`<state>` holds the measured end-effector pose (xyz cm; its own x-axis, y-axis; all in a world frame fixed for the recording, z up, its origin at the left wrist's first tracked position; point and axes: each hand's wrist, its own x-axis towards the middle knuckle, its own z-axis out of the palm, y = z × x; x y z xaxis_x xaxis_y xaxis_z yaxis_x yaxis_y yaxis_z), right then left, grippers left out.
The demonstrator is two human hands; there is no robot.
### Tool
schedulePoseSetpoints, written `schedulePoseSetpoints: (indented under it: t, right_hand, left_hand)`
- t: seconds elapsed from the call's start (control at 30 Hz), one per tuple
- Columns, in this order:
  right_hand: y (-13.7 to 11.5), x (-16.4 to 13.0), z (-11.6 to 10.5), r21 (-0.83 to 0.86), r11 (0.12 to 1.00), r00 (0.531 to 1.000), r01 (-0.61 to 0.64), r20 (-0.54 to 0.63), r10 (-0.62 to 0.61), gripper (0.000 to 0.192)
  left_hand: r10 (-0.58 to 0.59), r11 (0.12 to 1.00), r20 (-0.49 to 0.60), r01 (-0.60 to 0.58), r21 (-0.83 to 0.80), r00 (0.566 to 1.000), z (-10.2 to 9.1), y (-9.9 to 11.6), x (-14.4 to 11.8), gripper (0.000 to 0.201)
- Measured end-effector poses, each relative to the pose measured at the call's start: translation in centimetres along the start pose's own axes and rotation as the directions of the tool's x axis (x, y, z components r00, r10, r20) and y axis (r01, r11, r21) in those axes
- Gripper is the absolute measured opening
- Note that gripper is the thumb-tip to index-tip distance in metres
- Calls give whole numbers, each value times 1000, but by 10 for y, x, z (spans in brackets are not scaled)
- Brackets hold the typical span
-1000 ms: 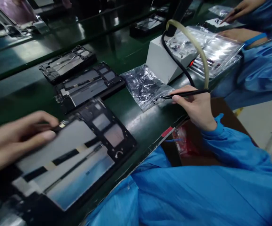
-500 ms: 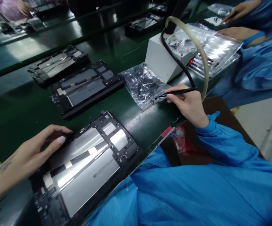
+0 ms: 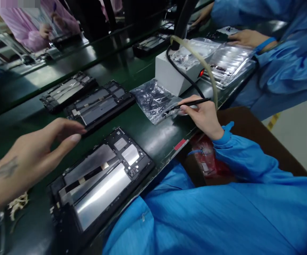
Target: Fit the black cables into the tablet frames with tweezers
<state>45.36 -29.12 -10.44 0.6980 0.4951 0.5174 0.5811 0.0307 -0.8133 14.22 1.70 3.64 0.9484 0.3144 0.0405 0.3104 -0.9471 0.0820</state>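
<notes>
My right hand [image 3: 202,115] is closed on black tweezers [image 3: 195,102]. Their tips are at the mouth of a clear plastic bag [image 3: 153,101], where small dark pieces show. In front of me lies an opened tablet [image 3: 100,191], its silver battery and ribbon cable exposed. My left hand [image 3: 44,145] hovers past its far left edge, thumb and fingers slightly apart with nothing seen between them. From this angle the fingertips overlap the near corner of a second opened tablet [image 3: 100,104]; I cannot tell whether they touch it.
Another opened tablet [image 3: 68,92] lies behind the second. A white box [image 3: 169,74] with a red-lit switch, a hose [image 3: 195,53] and a black cable stands beyond the bag. At right a co-worker's hand [image 3: 249,38] is near clear trays [image 3: 227,63]. The bench edge carries red tape [image 3: 180,144].
My left hand has moved off the near tablet's edge, toward the second tablet. My right hand still holds the tweezers at the bag. The view has shifted somewhat.
</notes>
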Motion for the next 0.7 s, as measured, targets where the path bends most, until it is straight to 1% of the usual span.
schedulePoseSetpoints:
  t: [0.03,0.07,0.1,0.13,0.17,0.2,0.23,0.27,0.3,0.33,0.37,0.4,0.43,0.47,0.5,0.53,0.57,0.6,0.63,0.67,0.7]
  right_hand:
    - [-2,-4,-2,50,999,1000,6,-23,-5,27]
    - [-6,-9,-7,96,995,999,8,-44,-4,25]
    - [-9,-17,-13,139,990,998,7,-68,2,23]
    - [-14,-25,-21,183,983,995,7,-100,12,20]
    - [-18,-35,-30,225,974,989,10,-146,24,18]
    - [-22,-45,-41,260,965,978,20,-206,35,16]
    - [-26,-55,-53,284,958,959,43,-281,41,15]
    - [-29,-65,-65,293,953,929,78,-369,38,14]
    - [-30,-75,-77,283,952,887,120,-462,26,13]
    - [-30,-83,-89,258,952,831,165,-556,7,13]
    - [-28,-89,-101,232,949,762,211,-647,-12,13]
    - [-24,-94,-113,218,942,686,256,-727,-18,15]
    - [-19,-96,-123,223,930,613,294,-790,-4,17]
    - [-13,-97,-134,255,911,553,324,-832,36,19]
    - [-6,-95,-143,316,883,512,347,-853,104,19]
    - [2,-93,-151,398,841,488,366,-852,191,19]
    - [9,-89,-159,490,783,473,382,-832,289,19]
    - [16,-84,-164,580,708,464,402,-796,389,22]
    - [21,-80,-169,657,619,453,431,-750,481,25]
    - [23,-75,-172,713,520,443,471,-701,559,26]
    - [24,-71,-174,747,414,438,520,-650,621,24]
  left_hand:
    - [108,994,-16,-109,-17,994,-6,25,17,34]
    - [220,975,49,-220,-13,974,-10,51,34,31]
    - [342,940,61,-342,-7,938,-10,78,52,28]
    - [468,884,95,-467,-26,879,-6,104,71,27]
    - [557,829,169,-555,-66,813,2,131,89,26]
    - [635,771,233,-623,-131,737,12,158,107,24]
    - [688,723,269,-667,-177,674,25,187,124,21]
    - [729,682,273,-698,-216,628,40,216,139,18]
    - [761,648,248,-713,-268,599,55,246,153,20]
    - [789,600,188,-668,-440,585,70,277,164,23]
    - [789,541,148,-560,-628,596,84,307,173,31]
    - [769,479,153,-401,-781,620,96,337,180,39]
    - [752,397,182,-215,-892,633,105,364,185,47]
    - [754,307,201,-66,-949,626,112,387,189,53]
    - [753,266,213,9,-964,623,116,407,190,58]
    - [755,231,219,62,-971,618,118,421,190,61]
    - [758,214,219,83,-973,615,119,430,189,63]
    - [758,210,221,91,-973,614,118,432,185,64]
    - [758,200,222,105,-974,614,116,428,180,65]
    - [758,189,222,119,-975,613,113,418,174,66]
    - [759,176,214,124,-977,615,109,401,167,67]
